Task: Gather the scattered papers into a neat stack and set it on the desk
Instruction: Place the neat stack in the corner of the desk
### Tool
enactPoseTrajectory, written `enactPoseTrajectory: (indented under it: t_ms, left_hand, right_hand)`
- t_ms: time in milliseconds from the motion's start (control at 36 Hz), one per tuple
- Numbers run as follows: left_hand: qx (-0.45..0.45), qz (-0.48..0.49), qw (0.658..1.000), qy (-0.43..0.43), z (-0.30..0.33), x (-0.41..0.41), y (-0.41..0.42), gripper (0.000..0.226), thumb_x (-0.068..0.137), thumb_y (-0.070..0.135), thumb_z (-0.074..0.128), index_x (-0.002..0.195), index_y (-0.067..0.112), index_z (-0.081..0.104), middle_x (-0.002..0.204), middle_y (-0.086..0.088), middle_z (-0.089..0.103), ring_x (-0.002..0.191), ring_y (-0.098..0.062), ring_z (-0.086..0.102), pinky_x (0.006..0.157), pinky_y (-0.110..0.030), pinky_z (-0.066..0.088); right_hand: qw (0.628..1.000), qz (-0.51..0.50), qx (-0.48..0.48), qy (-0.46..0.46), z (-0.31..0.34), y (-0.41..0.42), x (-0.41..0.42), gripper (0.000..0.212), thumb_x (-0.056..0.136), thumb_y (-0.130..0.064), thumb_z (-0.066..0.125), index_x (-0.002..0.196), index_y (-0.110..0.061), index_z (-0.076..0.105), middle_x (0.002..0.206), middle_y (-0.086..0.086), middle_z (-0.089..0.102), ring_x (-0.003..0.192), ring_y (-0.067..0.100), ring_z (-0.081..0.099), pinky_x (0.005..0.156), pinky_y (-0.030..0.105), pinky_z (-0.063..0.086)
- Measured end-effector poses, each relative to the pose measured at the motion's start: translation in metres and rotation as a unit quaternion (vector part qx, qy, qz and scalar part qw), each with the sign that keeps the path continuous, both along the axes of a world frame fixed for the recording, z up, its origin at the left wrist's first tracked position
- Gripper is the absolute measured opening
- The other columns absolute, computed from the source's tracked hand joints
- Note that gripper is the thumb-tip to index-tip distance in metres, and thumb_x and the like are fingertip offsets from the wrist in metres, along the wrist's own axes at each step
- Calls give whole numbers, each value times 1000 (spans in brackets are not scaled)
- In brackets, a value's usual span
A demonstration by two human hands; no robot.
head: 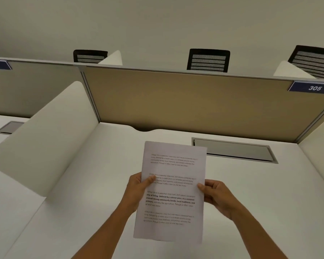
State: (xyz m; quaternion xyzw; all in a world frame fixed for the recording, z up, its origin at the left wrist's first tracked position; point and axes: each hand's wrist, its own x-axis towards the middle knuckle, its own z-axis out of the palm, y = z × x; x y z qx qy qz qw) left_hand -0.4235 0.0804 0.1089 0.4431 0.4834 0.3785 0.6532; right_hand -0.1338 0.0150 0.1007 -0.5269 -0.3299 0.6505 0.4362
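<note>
You hold the papers (171, 191) upright in front of you, above the near middle of the desk (82, 184), one hand on each long edge. Your left hand (137, 191) grasps the left edge with the thumb laid across the printed face and the fingers hidden behind the sheets. Your right hand (216, 195) pinches the right edge the same way, thumb in front, fingers curled behind. A grip on both sides at about mid-height keeps the sheets from fanning and lets you square their edges against each other.

The stack looks nearly even already: only a slight step shows along the bottom edge, so one sheet probably sits a little lower than the rest. No loose sheet shows elsewhere on the desk, so gathering seems done and the squaring and setting down are what remain.

The bare surface below and to the left of the papers is free; the cable tray (234, 150) lies farther off to the right, by the divider (185, 101). Tap the bottom edge on the desk, then lay the stack flat, clear of that tray.
</note>
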Motion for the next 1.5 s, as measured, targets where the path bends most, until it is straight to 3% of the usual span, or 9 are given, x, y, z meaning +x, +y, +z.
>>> enactPoseTrajectory:
  t_ms: [222,472,639,806,889,1000,1222,1389,1500]
  left_hand:
    - [-11,43,999,27,-9,-31,14,18,88,25,71,102,14,72,94,-12,79,78,-36,76,63,-44,63]
    - [-31,95,995,22,-13,-76,43,18,88,24,72,104,16,71,93,-10,80,80,-36,77,65,-47,63]
    - [-35,100,992,69,-25,-110,59,18,89,17,72,106,21,71,95,-3,80,81,-28,77,68,-44,63]
    - [-77,94,987,103,-45,-150,63,12,90,12,69,100,16,73,95,-3,80,85,-22,77,68,-35,63]
    - [-105,68,984,126,-55,-166,64,11,91,12,68,100,15,74,95,-3,80,85,-20,77,69,-33,62]
    - [-138,31,977,159,-65,-183,69,15,89,9,70,104,11,72,94,-1,80,83,-17,77,69,-31,62]
    - [-132,56,969,199,-72,-212,109,18,88,2,69,105,5,72,95,-6,77,82,-19,75,61,-27,60]
    - [-118,75,965,222,-78,-234,151,9,86,0,70,94,6,72,92,-12,74,89,-29,72,80,-46,61]
    - [-116,81,961,239,-84,-248,182,9,85,1,71,91,8,72,89,-10,73,87,-29,71,83,-48,59]
  right_hand:
    - [999,-1,-48,7,-29,-16,-49,25,91,-15,69,114,-4,73,115,17,75,107,34,72,87,39,60]
    - [989,9,-81,-120,-48,-12,-105,17,91,-14,70,107,-17,74,99,0,80,91,20,77,81,43,63]
    - [983,-13,-56,-174,-46,14,-141,18,90,-12,70,105,-19,76,96,-6,81,87,12,77,67,24,58]
    - [982,-24,-57,-178,-50,42,-167,18,91,-10,69,101,-23,76,96,-7,81,88,14,76,75,34,63]
    - [980,-27,-62,-190,-54,56,-177,19,91,-11,69,98,-27,75,94,-8,80,87,12,76,70,30,61]
    - [977,-23,-72,-201,-63,77,-189,19,90,-10,70,104,-22,74,97,-6,80,89,15,76,77,34,63]
    - [971,6,-103,-215,-80,130,-223,19,89,-12,70,108,-18,74,103,-2,78,95,20,74,87,42,61]
    - [969,7,-124,-213,-87,177,-248,12,88,-15,72,94,-25,74,99,-3,78,94,19,74,83,40,63]
    - [970,10,-135,-203,-91,209,-265,18,89,-14,72,106,-18,74,102,-1,77,94,20,74,81,41,63]
